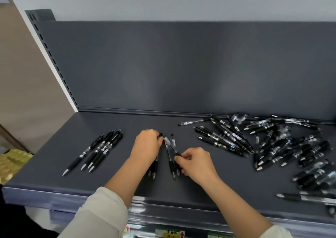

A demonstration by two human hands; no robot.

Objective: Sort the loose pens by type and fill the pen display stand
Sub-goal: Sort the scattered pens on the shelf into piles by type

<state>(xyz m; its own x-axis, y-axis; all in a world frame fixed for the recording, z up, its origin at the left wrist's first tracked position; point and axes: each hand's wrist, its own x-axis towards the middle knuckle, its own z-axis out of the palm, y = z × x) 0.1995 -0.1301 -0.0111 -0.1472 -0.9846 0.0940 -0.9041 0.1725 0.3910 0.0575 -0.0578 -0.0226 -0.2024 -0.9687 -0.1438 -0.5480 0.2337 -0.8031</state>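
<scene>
On the dark grey shelf (116,121) lies a small group of clear-barrelled black pens (171,157) in the middle. My left hand (148,145) rests on the group's left side, fingers closed over the top ends of some pens. My right hand (195,162) pinches the black grip of one tilted clear pen (171,146) that lies across the group. A sorted row of black pens (98,148) lies to the left. A large loose pile of mixed pens (272,141) covers the right of the shelf. No display stand is in view.
The shelf's upright back panel (181,65) rises behind the pens. The front edge (163,207) carries a price rail with labels (169,233) below. A yellow crumpled thing (11,163) lies off the shelf's left end.
</scene>
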